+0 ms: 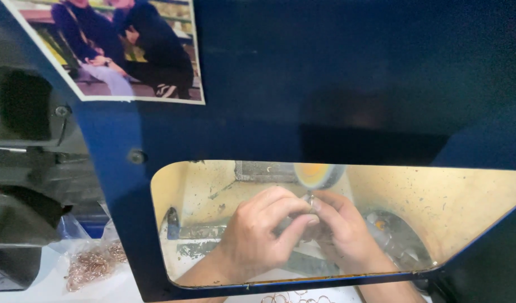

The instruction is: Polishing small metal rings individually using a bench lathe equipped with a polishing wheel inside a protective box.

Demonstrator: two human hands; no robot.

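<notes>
Here we see a photo print (126, 47) taped at the upper left of the blue hood (336, 78), its lower edge just above a screw. Left of the hood, a clear plastic bag (92, 261) of coppery rings lies on the white worktop (22, 294). Through the rounded window, our left hand (258, 235) and right hand (345, 230) meet, fingers (303, 210) pinched shut together on a small metal ring (310, 198), just under the polishing wheel (318, 175). The window's edges leave little room around both wrists.
</notes>
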